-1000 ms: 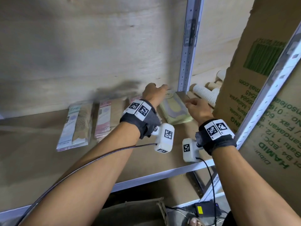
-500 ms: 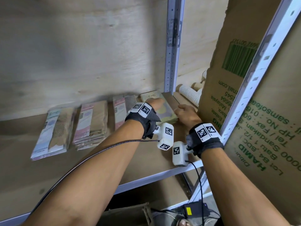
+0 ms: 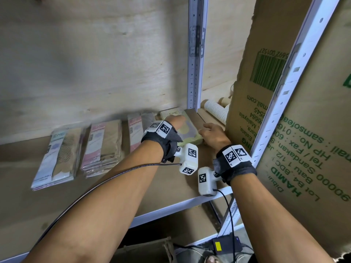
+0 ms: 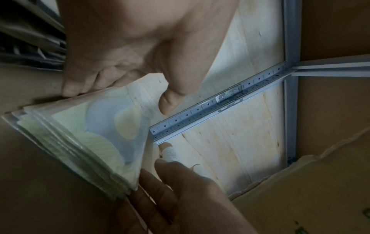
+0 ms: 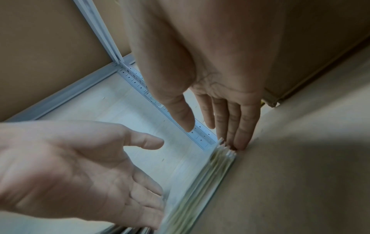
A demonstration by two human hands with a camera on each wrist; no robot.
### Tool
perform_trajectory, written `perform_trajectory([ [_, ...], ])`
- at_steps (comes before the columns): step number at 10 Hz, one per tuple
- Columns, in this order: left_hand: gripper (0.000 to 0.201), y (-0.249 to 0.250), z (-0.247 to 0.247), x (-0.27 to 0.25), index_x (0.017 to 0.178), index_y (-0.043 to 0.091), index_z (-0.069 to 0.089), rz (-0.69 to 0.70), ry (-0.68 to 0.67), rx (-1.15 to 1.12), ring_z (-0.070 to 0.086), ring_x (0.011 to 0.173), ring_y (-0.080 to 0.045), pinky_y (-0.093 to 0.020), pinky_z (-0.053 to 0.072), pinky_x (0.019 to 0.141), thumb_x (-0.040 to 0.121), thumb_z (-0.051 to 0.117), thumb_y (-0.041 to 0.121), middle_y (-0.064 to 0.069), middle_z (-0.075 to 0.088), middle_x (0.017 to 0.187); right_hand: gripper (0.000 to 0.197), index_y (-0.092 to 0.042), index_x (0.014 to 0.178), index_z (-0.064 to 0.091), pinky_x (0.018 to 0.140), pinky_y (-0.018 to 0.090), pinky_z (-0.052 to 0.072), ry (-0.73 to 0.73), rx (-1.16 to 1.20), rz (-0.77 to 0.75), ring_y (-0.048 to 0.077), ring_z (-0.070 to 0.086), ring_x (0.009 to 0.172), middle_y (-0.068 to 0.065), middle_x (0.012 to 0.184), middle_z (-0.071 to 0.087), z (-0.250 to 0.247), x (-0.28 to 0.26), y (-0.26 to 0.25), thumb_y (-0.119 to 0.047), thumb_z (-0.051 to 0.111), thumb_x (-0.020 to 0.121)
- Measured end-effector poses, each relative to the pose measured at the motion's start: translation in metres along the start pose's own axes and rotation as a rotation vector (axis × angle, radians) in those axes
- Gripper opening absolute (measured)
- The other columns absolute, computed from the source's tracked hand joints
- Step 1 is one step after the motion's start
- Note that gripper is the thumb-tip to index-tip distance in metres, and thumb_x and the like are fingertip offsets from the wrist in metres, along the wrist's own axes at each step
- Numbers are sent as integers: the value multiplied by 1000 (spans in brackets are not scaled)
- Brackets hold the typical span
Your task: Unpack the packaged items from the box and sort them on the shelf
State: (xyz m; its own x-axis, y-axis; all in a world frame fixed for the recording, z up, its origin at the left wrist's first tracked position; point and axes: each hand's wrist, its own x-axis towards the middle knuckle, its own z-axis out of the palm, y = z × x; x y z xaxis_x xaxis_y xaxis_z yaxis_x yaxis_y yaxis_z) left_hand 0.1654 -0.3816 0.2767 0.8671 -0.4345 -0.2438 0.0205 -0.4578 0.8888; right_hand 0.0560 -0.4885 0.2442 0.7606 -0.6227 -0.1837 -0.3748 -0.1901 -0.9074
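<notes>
A green stack of flat packets point(image 3: 190, 130) lies on the brown shelf board point(image 3: 161, 183), at the right end of a row. My left hand point(image 3: 175, 121) lies over its left side, fingers flat against the edge, thumb out. The right hand point(image 3: 210, 132) presses straight fingers against its right edge. In the left wrist view the left hand point(image 4: 120, 88) touches the stack point(image 4: 90, 134) and the right hand point(image 4: 180, 190) is below it. The right wrist view shows right fingertips point(image 5: 238, 142) on the packets' ends point(image 5: 218, 159) and the left hand's point(image 5: 90, 174) open palm.
Left of the green stack lie two pink stacks point(image 3: 102, 147) point(image 3: 135, 130) and a blue-white one point(image 3: 57, 158). A tall printed cardboard box point(image 3: 266, 111) stands close on the right, paper cups point(image 3: 216, 109) behind it. A metal upright point(image 3: 195, 54) rises at the back.
My left hand has drawn back from the stack's far end, uncovering its label. The right hand stays at the right edge. My head has turned, shifting the shelf in view.
</notes>
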Motion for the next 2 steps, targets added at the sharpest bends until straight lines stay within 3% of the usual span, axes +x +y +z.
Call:
perform_trajectory([
  [1,42,11,-5,-6,132,0,59,46,8,19,58,123,-33,-29,42,81,96,56,23,-19,59,137,46,-10,139,51,110,40,42,61,2,-62,29,55,124,14,137,56,-3,-6,-3,-11,55,93],
  [2,25,18,-23,-20,110,14,59,113,87,10,57,87,-28,-33,44,82,91,60,30,-14,60,106,37,-9,129,57,106,42,47,123,-5,-119,26,60,115,11,125,63,-4,-14,-7,-7,51,93],
])
